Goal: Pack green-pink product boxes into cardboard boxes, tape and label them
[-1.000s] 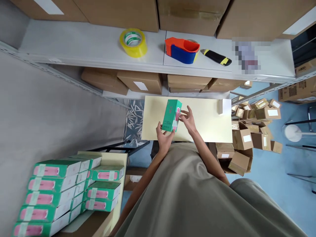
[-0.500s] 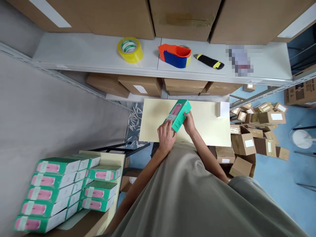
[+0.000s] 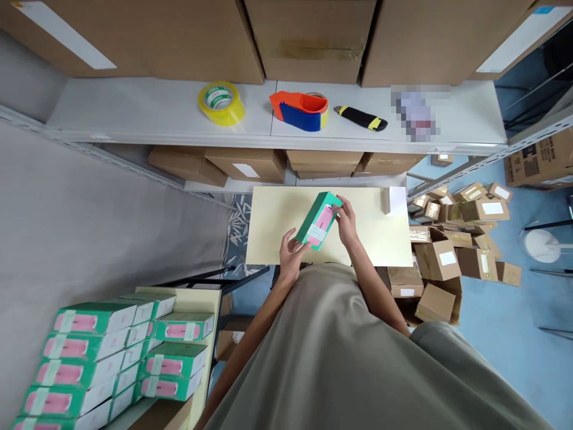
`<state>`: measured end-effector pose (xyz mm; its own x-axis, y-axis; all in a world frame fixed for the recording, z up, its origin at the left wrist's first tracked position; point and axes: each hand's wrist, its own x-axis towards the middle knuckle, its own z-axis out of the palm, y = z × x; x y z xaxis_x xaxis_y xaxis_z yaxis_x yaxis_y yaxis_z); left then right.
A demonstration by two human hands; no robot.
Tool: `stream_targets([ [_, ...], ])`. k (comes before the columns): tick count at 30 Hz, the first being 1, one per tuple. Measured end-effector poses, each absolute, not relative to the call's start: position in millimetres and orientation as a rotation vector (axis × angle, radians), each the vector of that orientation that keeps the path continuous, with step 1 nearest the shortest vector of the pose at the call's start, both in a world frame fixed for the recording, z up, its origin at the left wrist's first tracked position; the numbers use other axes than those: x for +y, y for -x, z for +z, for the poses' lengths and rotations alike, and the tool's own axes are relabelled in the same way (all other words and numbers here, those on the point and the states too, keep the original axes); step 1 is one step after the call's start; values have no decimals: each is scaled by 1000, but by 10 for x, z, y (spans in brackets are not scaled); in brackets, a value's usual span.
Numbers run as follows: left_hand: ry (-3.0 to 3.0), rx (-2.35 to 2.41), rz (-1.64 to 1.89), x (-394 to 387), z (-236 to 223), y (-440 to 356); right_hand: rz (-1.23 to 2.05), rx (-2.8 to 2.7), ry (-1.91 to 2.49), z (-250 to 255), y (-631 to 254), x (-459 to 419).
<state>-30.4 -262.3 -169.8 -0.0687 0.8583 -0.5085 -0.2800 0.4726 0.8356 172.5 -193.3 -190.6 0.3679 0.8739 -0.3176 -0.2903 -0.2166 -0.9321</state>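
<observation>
A green product box [image 3: 320, 220] with a pink picture on one face is held tilted above the cream tabletop [image 3: 268, 221]. My left hand [image 3: 292, 254] supports its lower left end, thumb and fingers around the corner. At the upper right end, my right hand [image 3: 347, 221] grips the box by its edge. The face with the pink picture and a pale label is turned up toward me. A small white box [image 3: 394, 200] stands at the right end of the tabletop.
The grey shelf [image 3: 147, 113] ahead carries yellow tape [image 3: 221, 104], a red-and-blue tape dispenser [image 3: 299, 111], a utility knife [image 3: 362, 118] and large cartons [image 3: 308, 42]. Stacked green boxes [image 3: 67, 346] stand at lower left. Cardboard boxes [image 3: 441, 260] are heaped on the floor at right.
The green box has been turned over between both hands, from its plain green side, so the pink-picture face points up differently. My view has shifted slightly.
</observation>
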Motion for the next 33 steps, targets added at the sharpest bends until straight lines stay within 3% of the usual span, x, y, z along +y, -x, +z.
stream_targets([
  [21,-247,993,823,-2508,-1516,180,906,-787,1480,-1462,-2112,-1905],
  [28,-243,921,681,-2414,-1477,50,976,-640,1386,-1408,-2211,-2024],
  [33,-353,885,623,-2341,-1312,-240,697,-579,1471,-1215,-2461,-2179],
])
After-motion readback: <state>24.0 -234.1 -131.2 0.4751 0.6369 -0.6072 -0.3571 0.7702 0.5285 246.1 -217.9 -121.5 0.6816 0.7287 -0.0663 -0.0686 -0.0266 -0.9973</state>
